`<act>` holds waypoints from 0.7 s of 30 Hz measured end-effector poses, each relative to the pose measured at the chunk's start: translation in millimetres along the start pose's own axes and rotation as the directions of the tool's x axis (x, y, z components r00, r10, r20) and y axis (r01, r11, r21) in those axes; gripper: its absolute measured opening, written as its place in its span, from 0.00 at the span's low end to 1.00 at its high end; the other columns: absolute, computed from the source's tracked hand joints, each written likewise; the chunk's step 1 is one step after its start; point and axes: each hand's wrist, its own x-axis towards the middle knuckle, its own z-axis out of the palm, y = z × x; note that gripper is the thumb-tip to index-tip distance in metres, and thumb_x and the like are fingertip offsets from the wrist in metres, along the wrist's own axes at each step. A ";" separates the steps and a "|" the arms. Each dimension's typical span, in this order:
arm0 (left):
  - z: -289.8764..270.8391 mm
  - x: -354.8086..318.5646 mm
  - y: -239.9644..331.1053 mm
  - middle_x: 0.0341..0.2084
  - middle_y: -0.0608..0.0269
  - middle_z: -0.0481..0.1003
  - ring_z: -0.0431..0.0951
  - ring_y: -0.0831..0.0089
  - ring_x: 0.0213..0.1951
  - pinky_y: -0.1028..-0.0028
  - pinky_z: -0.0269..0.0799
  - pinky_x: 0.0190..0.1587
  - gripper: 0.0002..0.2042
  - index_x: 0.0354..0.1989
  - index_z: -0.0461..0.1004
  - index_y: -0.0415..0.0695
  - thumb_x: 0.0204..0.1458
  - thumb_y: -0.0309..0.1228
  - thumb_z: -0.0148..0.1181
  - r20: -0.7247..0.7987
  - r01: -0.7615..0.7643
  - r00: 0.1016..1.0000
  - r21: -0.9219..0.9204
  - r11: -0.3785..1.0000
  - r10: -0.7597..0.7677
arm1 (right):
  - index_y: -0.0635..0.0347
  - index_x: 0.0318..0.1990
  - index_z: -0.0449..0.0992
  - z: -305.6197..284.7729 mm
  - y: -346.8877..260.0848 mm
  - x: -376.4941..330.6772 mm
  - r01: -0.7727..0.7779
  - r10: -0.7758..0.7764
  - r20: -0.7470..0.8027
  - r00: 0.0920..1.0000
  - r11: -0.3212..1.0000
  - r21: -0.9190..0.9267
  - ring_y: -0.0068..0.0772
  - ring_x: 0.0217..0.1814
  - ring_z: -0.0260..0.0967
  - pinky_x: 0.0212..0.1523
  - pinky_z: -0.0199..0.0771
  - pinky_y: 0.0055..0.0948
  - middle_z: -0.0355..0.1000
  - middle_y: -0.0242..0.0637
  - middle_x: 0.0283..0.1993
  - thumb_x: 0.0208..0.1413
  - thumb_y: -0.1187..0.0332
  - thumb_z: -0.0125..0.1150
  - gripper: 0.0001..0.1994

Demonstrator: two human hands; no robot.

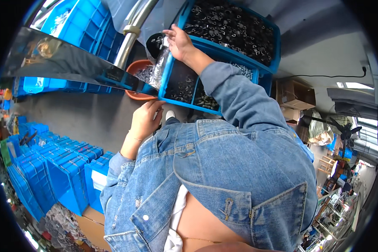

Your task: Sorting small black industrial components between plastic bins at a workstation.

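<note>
My right hand reaches up and grips the top of a clear plastic bag of small metal parts, held at the left rim of a blue divided tray. The tray's compartments hold dark metal pieces. My left hand is raised below the tray's near left corner. Its fingertips touch that corner beside an orange bowl, and the grip itself is hidden. Behind the tray stands a blue crate filled with black metal parts.
A shiny metal shelf edge runs across the upper left, with a metal pipe above it. Stacked blue crates fill the lower left. Cardboard boxes and a fan stand at the right.
</note>
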 end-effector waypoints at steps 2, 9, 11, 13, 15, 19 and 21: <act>3.0 -1.4 -6.0 0.32 0.58 0.74 0.76 0.61 0.31 0.69 0.73 0.34 0.18 0.46 0.72 0.47 0.44 0.22 0.56 -0.061 -0.045 0.997 0.119 0.992 0.052 | 0.64 0.46 0.70 -3.8 -1.1 -6.1 -0.001 0.000 0.025 1.000 0.998 0.062 0.44 0.60 0.60 0.66 0.40 0.43 0.68 0.45 0.52 0.60 0.54 0.44 0.21; 31.5 -5.1 -47.7 0.30 0.57 0.74 0.76 0.61 0.28 0.67 0.72 0.29 0.29 0.59 0.63 0.50 0.43 0.21 0.55 -0.044 0.028 0.999 0.352 0.935 -0.014 | 0.63 0.40 0.73 -84.4 -64.6 -100.2 0.166 -0.173 0.031 0.984 0.972 0.167 0.36 0.52 0.65 0.56 0.58 0.37 0.71 0.38 0.47 0.59 0.51 0.46 0.21; 36.7 -5.3 -56.1 0.27 0.56 0.75 0.76 0.60 0.26 0.65 0.72 0.27 0.29 0.59 0.63 0.50 0.45 0.21 0.56 -0.012 0.057 0.998 0.394 0.918 -0.057 | 0.62 0.39 0.73 -116.4 -75.9 -125.8 0.232 -0.232 -0.016 0.973 0.961 0.153 0.36 0.51 0.66 0.54 0.61 0.37 0.72 0.37 0.47 0.58 0.52 0.47 0.20; 35.2 -6.0 -54.2 0.28 0.56 0.75 0.76 0.58 0.26 0.64 0.71 0.26 0.27 0.59 0.62 0.49 0.46 0.22 0.54 0.030 0.114 0.990 0.402 0.908 -0.138 | 0.64 0.41 0.73 -148.2 -81.3 -149.8 0.330 -0.339 -0.145 0.929 0.940 -0.086 0.37 0.51 0.66 0.53 0.64 0.37 0.71 0.40 0.46 0.58 0.58 0.49 0.17; 33.4 -7.4 -53.0 0.28 0.56 0.75 0.76 0.57 0.26 0.64 0.71 0.26 0.27 0.59 0.62 0.48 0.47 0.22 0.54 0.064 0.118 0.986 0.405 0.907 -0.157 | 0.65 0.42 0.72 -171.6 -75.1 -165.2 0.368 -0.410 -0.218 0.886 0.906 -0.207 0.38 0.51 0.67 0.53 0.66 0.36 0.71 0.41 0.46 0.58 0.61 0.50 0.15; 23.2 -0.8 -41.1 0.33 0.55 0.75 0.75 0.58 0.29 0.63 0.71 0.27 0.25 0.57 0.64 0.46 0.45 0.22 0.50 -0.086 -0.100 0.992 -0.028 0.995 0.097 | 0.65 0.42 0.72 -206.1 -44.0 -179.9 0.276 -0.596 0.058 0.801 0.282 -0.919 0.39 0.50 0.67 0.50 0.69 0.38 0.72 0.42 0.44 0.56 0.67 0.52 0.11; 24.2 43.8 -7.5 0.33 0.53 0.75 0.75 0.57 0.31 0.64 0.72 0.30 0.20 0.52 0.68 0.44 0.46 0.22 0.48 -0.056 -0.325 0.944 0.024 0.945 0.326 | 0.63 0.43 0.72 -213.5 -26.3 -172.4 0.346 -0.669 0.322 0.671 -0.102 -0.933 0.44 0.49 0.68 0.49 0.71 0.40 0.72 0.45 0.42 0.52 0.72 0.53 0.11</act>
